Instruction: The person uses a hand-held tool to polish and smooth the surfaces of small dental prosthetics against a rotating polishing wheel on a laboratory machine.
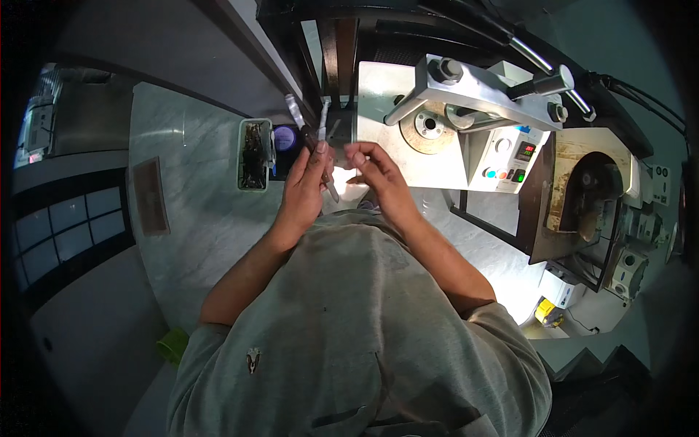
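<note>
In my left hand (pixel 306 178) are slender tools, pinched between thumb and fingers. One has a dark handle (pixel 311 138) and a pale upper end; a second light-coloured rod (pixel 324 116) rises beside it. Below the grip, a narrow pale blade tip (pixel 333 192) sticks out. Whether the tip belongs to the dark-handled tool or the rod, I cannot tell. My right hand (pixel 382 178) is just to the right, its fingers bent and apart, with nothing visible in them. A small gap separates the two hands.
Left of my hands, an open pale container (pixel 243 178) holds dark, thin items. A purple round lid (pixel 285 138) sits beside it. On the right, a bench machine has a round metal disc (pixel 429 126), a silver lever frame (pixel 484 91) and a control panel (pixel 513 156).
</note>
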Demonstrator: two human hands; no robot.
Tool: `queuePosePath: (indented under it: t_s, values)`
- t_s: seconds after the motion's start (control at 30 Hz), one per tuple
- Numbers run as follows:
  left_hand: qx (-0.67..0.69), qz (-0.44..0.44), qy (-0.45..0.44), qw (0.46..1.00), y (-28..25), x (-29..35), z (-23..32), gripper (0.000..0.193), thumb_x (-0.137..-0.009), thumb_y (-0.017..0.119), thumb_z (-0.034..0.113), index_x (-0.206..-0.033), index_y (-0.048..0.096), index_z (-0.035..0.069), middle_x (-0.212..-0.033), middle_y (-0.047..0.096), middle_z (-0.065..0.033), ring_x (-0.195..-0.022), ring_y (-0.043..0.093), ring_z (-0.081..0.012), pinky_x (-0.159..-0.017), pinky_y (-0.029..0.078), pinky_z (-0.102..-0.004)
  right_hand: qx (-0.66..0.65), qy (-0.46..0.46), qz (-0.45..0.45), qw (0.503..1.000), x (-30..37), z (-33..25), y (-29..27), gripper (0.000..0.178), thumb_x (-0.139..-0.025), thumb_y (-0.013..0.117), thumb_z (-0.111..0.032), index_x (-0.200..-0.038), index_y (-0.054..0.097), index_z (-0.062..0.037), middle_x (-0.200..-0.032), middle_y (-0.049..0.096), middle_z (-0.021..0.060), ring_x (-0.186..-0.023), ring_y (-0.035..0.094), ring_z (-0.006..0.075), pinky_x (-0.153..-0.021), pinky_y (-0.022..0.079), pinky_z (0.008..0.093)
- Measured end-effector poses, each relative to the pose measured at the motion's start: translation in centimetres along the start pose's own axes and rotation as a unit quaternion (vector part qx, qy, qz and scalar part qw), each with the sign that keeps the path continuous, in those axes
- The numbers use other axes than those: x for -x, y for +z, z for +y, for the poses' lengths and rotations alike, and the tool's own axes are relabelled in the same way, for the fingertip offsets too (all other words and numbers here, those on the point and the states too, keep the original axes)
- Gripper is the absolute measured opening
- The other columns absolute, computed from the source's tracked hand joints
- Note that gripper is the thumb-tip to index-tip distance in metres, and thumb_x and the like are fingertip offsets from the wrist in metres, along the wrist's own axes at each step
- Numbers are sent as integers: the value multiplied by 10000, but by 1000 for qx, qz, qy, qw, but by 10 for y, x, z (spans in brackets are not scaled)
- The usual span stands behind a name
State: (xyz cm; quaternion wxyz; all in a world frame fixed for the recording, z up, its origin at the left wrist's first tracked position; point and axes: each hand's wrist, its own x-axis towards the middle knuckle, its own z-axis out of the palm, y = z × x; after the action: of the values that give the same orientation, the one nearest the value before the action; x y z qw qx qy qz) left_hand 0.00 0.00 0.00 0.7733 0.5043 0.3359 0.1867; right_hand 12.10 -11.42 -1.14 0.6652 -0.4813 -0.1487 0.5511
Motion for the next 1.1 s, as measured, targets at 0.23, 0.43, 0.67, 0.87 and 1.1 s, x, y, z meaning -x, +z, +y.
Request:
queuePosePath:
  t_s: [0.23, 0.43, 0.67, 0.87, 1.1]
  values:
    - [-50, -104, -13, 993, 0, 15, 12, 381, -1034, 424, 363, -1225, 557, 61, -816, 452, 32, -727, 406, -55, -643, 336, -206, -40, -46, -24, 998, -12, 11, 23, 291, -994, 544, -228, -1132, 649, 5, -931, 617, 30, -874, 595, 96, -791, 472, 241]
    - [-183, -99, 80, 975, -13, 17, 7, 341, -1021, 461, 351, -1152, 561, 53, -756, 434, 37, -687, 390, -51, -631, 332, -201, -1, -237, 164, 958, -4, -10, 17, 262, -1023, 483, -253, -1019, 576, -8, -859, 606, 62, -779, 567, 118, -735, 472, 271]
    - [-26, -99, -100, 990, -31, 36, 17, 343, -1032, 390, 413, -882, 457, 112, -689, 348, 51, -555, 292, -39, -479, 217, -205, 484, -215, 119, 840, 12, -39, 22, 235, -978, 555, -228, -1089, 675, -59, -834, 587, 71, -619, 536, 159, -598, 451, 300]
    - [58, -127, -135, 981, -38, 39, 16, 371, -1039, 328, 447, -862, 413, 131, -660, 311, 49, -518, 240, -38, -451, 172, -218, 497, -256, 118, 821, 14, -39, 29, 198, -933, 618, -209, -1055, 680, -67, -868, 635, 95, -646, 602, 208, -581, 486, 325]
    - [73, -150, -135, 977, -38, 38, 17, 391, -1039, 320, 451, -829, 393, 129, -622, 286, 46, -470, 212, -39, -419, 153, -223, 532, -286, 136, 785, 10, -36, 28, 152, -899, 652, -160, -1027, 683, -83, -847, 636, 86, -649, 622, 229, -578, 498, 329]
